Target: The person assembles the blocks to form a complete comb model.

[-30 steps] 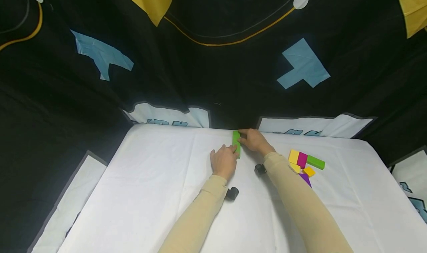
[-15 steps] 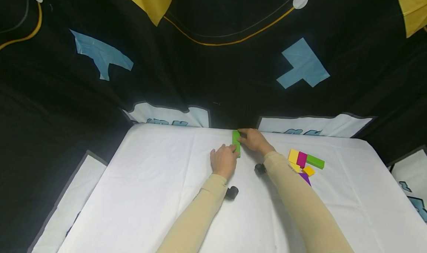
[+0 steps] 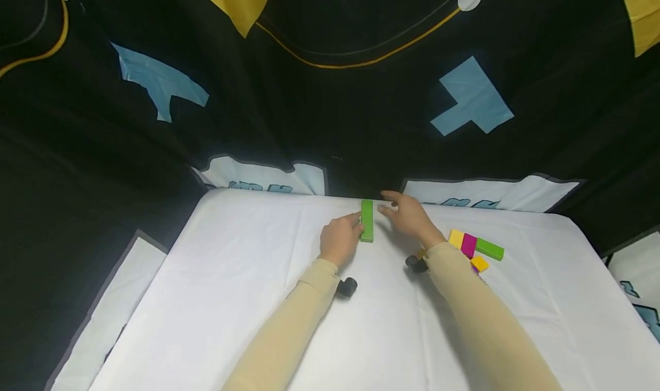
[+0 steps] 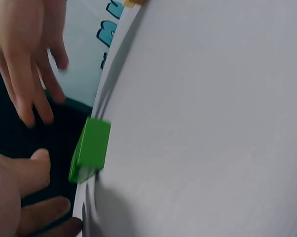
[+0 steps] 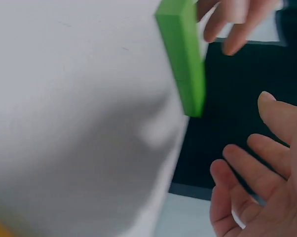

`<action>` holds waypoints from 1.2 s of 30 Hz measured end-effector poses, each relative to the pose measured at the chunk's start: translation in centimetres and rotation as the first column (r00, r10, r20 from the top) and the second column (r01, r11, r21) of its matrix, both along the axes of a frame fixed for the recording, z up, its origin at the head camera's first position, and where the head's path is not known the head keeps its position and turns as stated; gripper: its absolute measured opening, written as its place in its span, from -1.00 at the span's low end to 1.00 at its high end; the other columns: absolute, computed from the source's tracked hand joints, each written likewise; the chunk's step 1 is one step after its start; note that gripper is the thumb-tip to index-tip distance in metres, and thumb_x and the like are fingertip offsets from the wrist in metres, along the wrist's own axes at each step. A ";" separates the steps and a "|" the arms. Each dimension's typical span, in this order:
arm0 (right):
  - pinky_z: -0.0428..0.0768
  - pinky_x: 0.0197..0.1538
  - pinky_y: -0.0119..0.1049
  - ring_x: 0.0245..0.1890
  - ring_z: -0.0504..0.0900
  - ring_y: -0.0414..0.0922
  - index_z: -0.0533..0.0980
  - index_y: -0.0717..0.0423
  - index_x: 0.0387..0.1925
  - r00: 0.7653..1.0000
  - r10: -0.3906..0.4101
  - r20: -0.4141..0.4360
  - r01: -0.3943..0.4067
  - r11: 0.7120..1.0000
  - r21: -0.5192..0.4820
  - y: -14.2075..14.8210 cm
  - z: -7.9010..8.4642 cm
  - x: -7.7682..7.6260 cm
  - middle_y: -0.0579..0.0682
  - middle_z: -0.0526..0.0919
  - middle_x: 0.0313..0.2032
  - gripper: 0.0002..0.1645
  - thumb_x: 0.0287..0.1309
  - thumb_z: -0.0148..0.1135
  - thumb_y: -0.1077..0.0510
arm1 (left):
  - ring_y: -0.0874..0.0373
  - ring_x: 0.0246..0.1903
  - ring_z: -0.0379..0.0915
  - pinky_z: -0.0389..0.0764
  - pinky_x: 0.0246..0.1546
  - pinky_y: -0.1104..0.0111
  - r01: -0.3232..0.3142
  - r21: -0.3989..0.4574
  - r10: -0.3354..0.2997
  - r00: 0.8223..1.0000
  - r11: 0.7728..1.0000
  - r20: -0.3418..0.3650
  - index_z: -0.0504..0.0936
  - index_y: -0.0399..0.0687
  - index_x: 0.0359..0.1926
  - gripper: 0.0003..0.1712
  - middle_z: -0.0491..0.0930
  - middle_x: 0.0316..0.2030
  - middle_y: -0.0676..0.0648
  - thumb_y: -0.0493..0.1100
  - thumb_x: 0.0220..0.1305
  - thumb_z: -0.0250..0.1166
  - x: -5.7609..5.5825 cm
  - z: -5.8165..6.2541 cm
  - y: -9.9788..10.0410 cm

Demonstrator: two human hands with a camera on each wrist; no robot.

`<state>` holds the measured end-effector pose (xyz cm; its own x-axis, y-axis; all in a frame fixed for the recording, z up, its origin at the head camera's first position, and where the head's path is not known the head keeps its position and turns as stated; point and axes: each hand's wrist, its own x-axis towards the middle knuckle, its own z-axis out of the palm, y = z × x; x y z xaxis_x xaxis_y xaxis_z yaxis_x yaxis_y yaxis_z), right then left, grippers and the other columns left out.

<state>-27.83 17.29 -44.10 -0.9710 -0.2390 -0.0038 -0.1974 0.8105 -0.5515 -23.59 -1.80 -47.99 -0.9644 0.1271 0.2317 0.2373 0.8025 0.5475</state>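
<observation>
A long green block point(image 3: 366, 222) stands near the far edge of the white table, pointing away from me in the head view. My left hand point(image 3: 339, 239) is just left of it, fingers loosely bent; in the left wrist view, its thumb point(image 4: 37, 173) is apart from the green block point(image 4: 92, 144). To the block's right, my right hand point(image 3: 409, 214) hovers with thumb and fingers spread and nothing between them. The right wrist view shows a gap between this hand point(image 5: 272, 163) and the green block point(image 5: 180, 57).
Right of my right forearm lie a yellow block point(image 3: 456, 238), a magenta block point(image 3: 468, 245), another green block point(image 3: 490, 249) and an orange block point(image 3: 479, 264). A purple piece is mostly hidden by the sleeve. A black patterned cloth point(image 3: 330, 133) hangs behind the white table point(image 3: 232, 265).
Both hands were on the green block and have since drawn away, the right hand to the right, the left slightly left. The block stays in place. The forearm now covers more of the loose blocks.
</observation>
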 end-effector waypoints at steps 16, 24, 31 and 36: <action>0.53 0.15 0.26 0.12 0.57 0.28 0.42 0.20 0.36 0.995 -0.023 -0.095 0.025 0.999 0.025 6.6 2.1 7.0 0.31 0.58 0.18 -0.35 0.38 0.24 -0.05 | -0.12 0.30 0.41 0.40 0.35 0.09 0.168 0.000 -0.167 0.982 0.986 0.085 0.52 0.01 0.36 -0.47 0.46 0.34 -0.09 -0.03 0.42 0.26 -2.6 0.2 -1.7; 0.57 0.09 0.19 0.07 0.56 0.22 0.49 0.20 0.29 0.996 -0.017 -0.089 0.025 0.996 0.083 7.9 0.9 9.8 0.21 0.66 0.08 -0.42 0.32 0.29 0.05 | -0.11 0.38 0.31 0.30 0.42 0.07 0.246 -0.098 -0.234 0.965 0.964 0.117 0.45 -0.04 0.40 -0.43 0.33 0.44 -0.09 0.02 0.46 0.21 -3.5 0.7 -1.2; 0.62 -0.03 0.07 -0.12 0.57 0.08 0.57 0.25 0.18 0.993 0.030 -0.113 -0.013 0.989 0.147 8.5 0.1 11.6 0.10 0.75 -0.16 -0.48 0.20 0.42 0.17 | -0.07 0.40 0.27 0.28 0.43 0.06 0.286 -0.162 -0.263 0.953 0.944 0.153 0.41 -0.01 0.43 -0.40 0.29 0.47 -0.04 0.06 0.46 0.20 -4.0 0.9 -0.8; 0.63 -0.08 0.03 -0.20 0.56 0.02 0.63 0.22 0.11 0.991 0.045 -0.130 -0.021 0.984 0.179 8.4 -0.4 12.2 0.00 0.73 -0.27 -0.51 0.11 0.48 0.22 | -0.04 0.42 0.25 0.26 0.44 0.09 0.317 -0.205 -0.289 0.944 0.926 0.157 0.42 -0.03 0.42 -0.42 0.29 0.46 -0.03 0.05 0.48 0.17 -4.1 0.6 -0.6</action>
